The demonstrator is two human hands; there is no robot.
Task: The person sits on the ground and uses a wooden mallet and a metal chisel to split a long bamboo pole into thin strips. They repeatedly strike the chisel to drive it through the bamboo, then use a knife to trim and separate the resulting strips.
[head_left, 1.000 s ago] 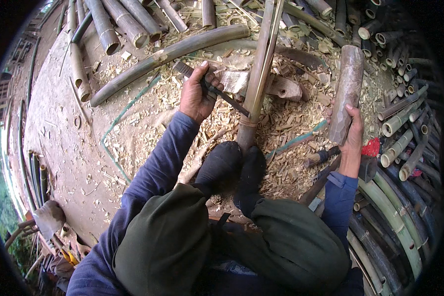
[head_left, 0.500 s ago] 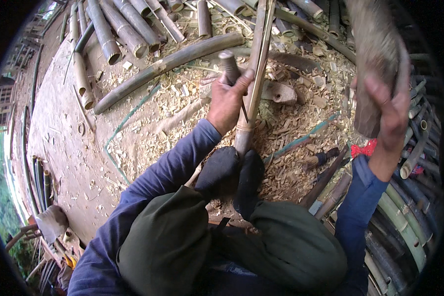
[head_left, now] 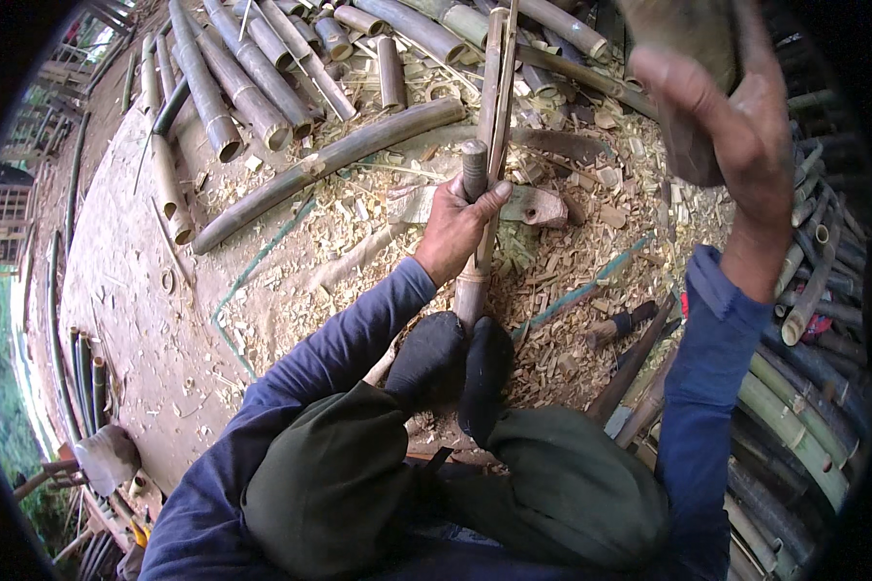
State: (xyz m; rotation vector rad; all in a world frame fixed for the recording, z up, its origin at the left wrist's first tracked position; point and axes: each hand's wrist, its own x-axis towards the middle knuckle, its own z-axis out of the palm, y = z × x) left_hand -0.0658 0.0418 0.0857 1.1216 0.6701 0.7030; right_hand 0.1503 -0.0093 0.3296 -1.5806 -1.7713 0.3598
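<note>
My left hand [head_left: 446, 235] is closed around the ringed handle of a chisel [head_left: 474, 167], which stands nearly upright against a split bamboo pole [head_left: 470, 295]. The chisel's blade is hidden behind the hand and the pole. Between my two dark-socked feet [head_left: 428, 358] the near end of the pole is clamped, while its split part runs away from me. A pale wooden block [head_left: 535, 206] with a hole lies under the pole. Up at the right, my right hand [head_left: 758, 145] grips a thick wooden mallet [head_left: 690, 145], blurred and held off the chisel.
Wood chips [head_left: 358, 247] cover the ground around the pole. A long curved bamboo piece [head_left: 329, 172] lies to the left, with cut bamboo tubes [head_left: 247, 82] beyond it. More bamboo poles [head_left: 794, 426] are stacked along my right side. A short dark-handled tool [head_left: 622, 324] lies among the chips.
My right hand has swung the mallet upward and slightly left. The chisel stands more upright in my left hand. The whole view has shifted a little.
</note>
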